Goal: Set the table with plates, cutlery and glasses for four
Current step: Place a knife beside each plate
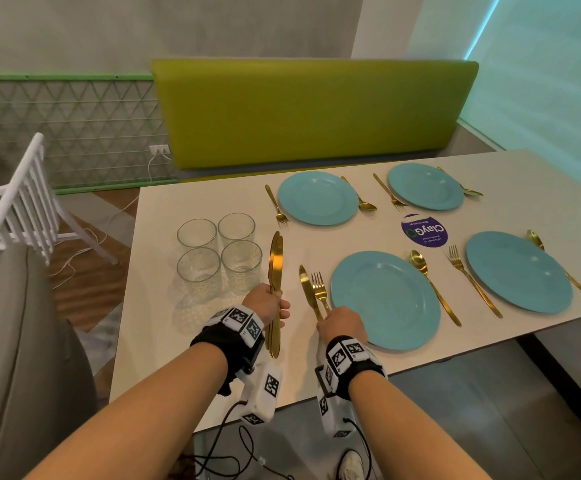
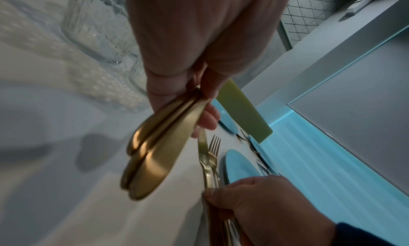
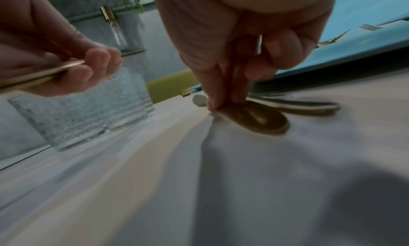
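Several blue plates sit on the white table [image 1: 213, 358], each with a gold fork and spoon beside it. My left hand [image 1: 270, 304] grips a bundle of gold knives [image 1: 276, 258] by the handles, blades pointing away; the handles show in the left wrist view [image 2: 155, 153]. My right hand [image 1: 341, 323] pinches the handle end of one gold knife [image 1: 305, 285], which lies on the table next to a fork [image 1: 319, 285], left of the near plate [image 1: 384, 299]. In the right wrist view my fingertips [image 3: 212, 102] hold that knife's handle [image 3: 261, 122] against the tabletop.
Several clear textured glasses [image 1: 218, 254] stand grouped left of the knives. A purple round sticker [image 1: 424, 230] lies between the plates. A green bench [image 1: 313, 112] runs behind the table, with a white chair [image 1: 22, 209] and a grey cushion [image 1: 22, 341] at the left.
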